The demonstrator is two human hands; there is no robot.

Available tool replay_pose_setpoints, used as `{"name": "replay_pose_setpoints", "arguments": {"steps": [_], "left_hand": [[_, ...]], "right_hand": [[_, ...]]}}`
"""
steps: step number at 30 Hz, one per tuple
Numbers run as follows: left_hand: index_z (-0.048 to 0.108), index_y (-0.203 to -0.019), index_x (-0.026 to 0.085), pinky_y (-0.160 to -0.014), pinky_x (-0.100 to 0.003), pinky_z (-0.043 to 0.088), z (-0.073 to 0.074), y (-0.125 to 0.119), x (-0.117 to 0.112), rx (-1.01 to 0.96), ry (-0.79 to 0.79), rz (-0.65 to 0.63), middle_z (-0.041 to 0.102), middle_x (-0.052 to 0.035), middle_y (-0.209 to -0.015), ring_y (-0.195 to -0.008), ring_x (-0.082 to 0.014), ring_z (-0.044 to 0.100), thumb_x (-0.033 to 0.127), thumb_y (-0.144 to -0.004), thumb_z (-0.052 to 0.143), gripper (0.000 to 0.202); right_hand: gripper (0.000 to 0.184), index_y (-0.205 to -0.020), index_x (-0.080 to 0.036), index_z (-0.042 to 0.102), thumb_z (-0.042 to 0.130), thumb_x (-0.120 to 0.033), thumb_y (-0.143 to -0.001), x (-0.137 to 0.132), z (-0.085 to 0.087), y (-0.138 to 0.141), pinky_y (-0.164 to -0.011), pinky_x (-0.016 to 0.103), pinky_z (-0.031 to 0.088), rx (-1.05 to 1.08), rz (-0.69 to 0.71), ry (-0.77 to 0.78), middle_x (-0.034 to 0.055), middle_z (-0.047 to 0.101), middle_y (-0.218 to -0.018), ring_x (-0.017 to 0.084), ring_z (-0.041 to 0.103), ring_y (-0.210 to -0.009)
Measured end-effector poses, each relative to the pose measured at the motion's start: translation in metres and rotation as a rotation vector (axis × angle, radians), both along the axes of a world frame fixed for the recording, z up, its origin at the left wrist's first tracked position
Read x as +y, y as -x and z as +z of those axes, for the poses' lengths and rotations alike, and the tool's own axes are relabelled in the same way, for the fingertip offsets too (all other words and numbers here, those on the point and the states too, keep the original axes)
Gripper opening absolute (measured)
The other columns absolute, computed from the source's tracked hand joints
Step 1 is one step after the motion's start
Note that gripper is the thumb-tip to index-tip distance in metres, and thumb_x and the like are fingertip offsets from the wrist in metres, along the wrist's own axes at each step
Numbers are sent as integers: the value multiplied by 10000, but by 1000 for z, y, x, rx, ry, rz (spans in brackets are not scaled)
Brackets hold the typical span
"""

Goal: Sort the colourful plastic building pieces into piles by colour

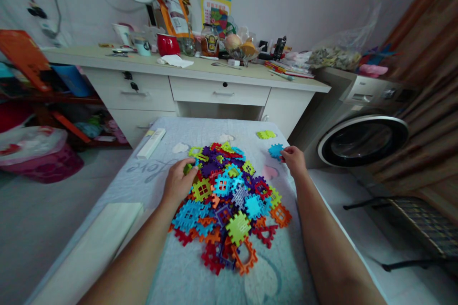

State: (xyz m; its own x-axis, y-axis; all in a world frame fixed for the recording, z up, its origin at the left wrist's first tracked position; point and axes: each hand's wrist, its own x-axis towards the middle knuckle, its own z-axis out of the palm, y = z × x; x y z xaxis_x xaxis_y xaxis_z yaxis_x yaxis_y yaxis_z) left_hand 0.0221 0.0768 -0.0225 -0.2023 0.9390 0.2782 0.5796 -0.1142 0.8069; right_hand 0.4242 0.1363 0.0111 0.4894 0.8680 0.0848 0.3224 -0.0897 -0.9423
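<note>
A heap of colourful interlocking plastic building blocks (232, 200), square with notched edges, lies on a cloth-covered table (286, 267). At the heap's upper left, my left hand (179, 182) has thumb and fingers closed around a yellow-green block (188, 168), partly hidden by the fingers. Away from the heap on the right, my right hand (295, 160) pinches the edge of a blue block (275, 151), held flat at or just above the cloth. Slightly farther back, a separate yellow-green block (265, 135) rests alone on the table.
A long white box (152, 143) lies at the table's back left, and a larger white slab (96, 238) along the left side. Behind stands a white cabinet (220, 91) with cluttered top. A washing machine (361, 124) and a chair (418, 228) are on the right.
</note>
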Motion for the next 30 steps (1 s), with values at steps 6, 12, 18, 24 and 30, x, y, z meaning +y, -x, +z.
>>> {"name": "replay_pose_setpoints", "arguments": {"steps": [6, 12, 18, 24, 30], "left_hand": [[662, -1082, 210, -1044, -407, 424, -1, 1, 0, 5, -6, -8, 685, -79, -1162, -1122, -244, 594, 411, -811, 549, 356], [666, -1086, 210, -1039, -415, 427, 0, 1, 0, 8, 1, -1, 684, -82, -1165, -1130, -252, 592, 414, -805, 549, 366], [670, -1062, 219, -1032, -407, 437, 1, 0, 0, -7, 1, -4, 694, -72, -1143, -1117, -244, 601, 413, -800, 551, 347], [675, -1054, 215, -1026, -411, 443, 2, -1, -1, -11, 1, 2, 694, -75, -1140, -1115, -250, 605, 420, -792, 552, 355], [675, -1057, 211, -1029, -417, 441, 3, 0, 0, -9, -8, 3, 692, -79, -1137, -1104, -255, 607, 416, -794, 555, 355]], "right_hand": [[169, -839, -182, 572, 607, -256, -691, 1, -7, -6, -506, 262, 517, -63, -31, 56, 18, 632, -684, 172, 651, -575], [258, -865, -160, 665, 574, -336, -700, 0, 2, -7, -656, 291, 502, -424, -40, -5, 75, 693, -857, 198, 635, -750], [267, -943, -168, 694, 618, -337, -750, -16, 32, 33, -575, 236, 447, -343, 631, 140, 31, 682, -845, 117, 547, -611], [355, -1067, -199, 671, 673, -204, -713, -25, 30, 69, -614, 210, 435, -428, 860, 196, 11, 682, -1002, 89, 533, -655], [156, -829, -180, 598, 648, -232, -691, -25, 23, 70, -547, 201, 365, -366, 918, 233, -56, 544, -668, 93, 476, -595]]}}
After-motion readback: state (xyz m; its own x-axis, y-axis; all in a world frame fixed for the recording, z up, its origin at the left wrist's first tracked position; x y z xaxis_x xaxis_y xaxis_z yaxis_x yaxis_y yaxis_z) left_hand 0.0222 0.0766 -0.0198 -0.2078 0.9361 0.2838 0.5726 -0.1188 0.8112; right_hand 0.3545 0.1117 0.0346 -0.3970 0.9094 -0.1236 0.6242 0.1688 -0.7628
